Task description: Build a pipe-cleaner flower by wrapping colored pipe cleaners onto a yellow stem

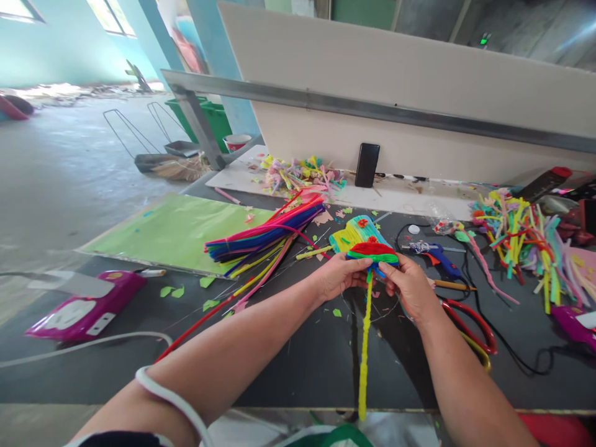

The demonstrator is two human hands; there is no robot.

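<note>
A pipe-cleaner craft piece (372, 249) in bands of red, green and blue is held up above the dark table. My left hand (339, 276) pinches its left lower edge, and my right hand (410, 285) grips the right lower edge. From its underside a yellow pipe-cleaner stem (365, 354) hangs toward the table's front edge. Just behind lies a second piece (349, 231), yellow and turquoise with an orange-red flower shape, partly covered by the held one. My fingertips under the held piece are hidden.
A bundle of pipe cleaners (265, 233) lies left, beside a green sheet (153, 233). On the right are a blue hot glue gun (442, 259), red-handled scissors (475, 323) and a coloured pipe-cleaner pile (526, 236). A phone (367, 165) leans at the back; a purple power strip (88, 307) sits left.
</note>
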